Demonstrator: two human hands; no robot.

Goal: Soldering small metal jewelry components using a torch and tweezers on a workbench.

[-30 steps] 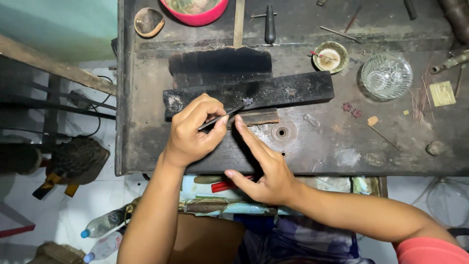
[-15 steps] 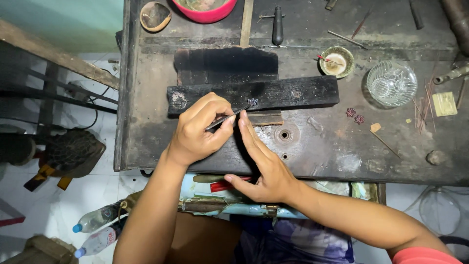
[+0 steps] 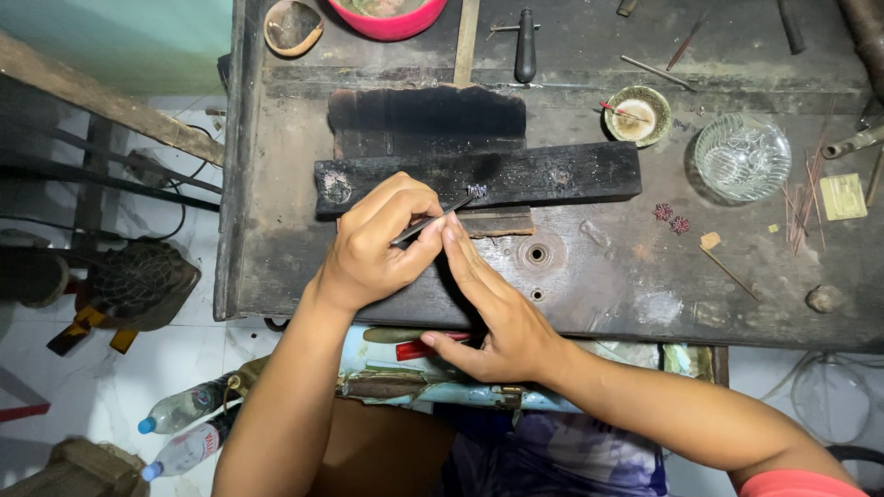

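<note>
My left hand (image 3: 378, 241) grips slim metal tweezers (image 3: 431, 221), tip pointing up and right. The tip rests at a tiny silvery piece (image 3: 477, 190) on a long charred wooden block (image 3: 562, 173), which lies across the dark workbench (image 3: 608, 294). My right hand (image 3: 497, 317) lies flat on the bench, fingers straight. Its fingertips touch my left thumb and the tweezers, and it holds nothing. A smaller wooden strip (image 3: 502, 223) lies just below the block beside the tweezer tip.
A cut-glass bowl (image 3: 742, 156) and a small round dish (image 3: 637, 115) stand to the right. Two tiny flower-shaped pieces (image 3: 670, 218), thin wires (image 3: 810, 198) and a pale yellow block (image 3: 843, 196) lie nearby. At the back are a pink bowl (image 3: 387, 14) and a dark-handled tool (image 3: 525, 41). Plastic bottles (image 3: 184, 410) lie on the floor.
The view has drifted a little. Both hands keep the same pose, the tweezer tip staying at the small piece on the charred block.
</note>
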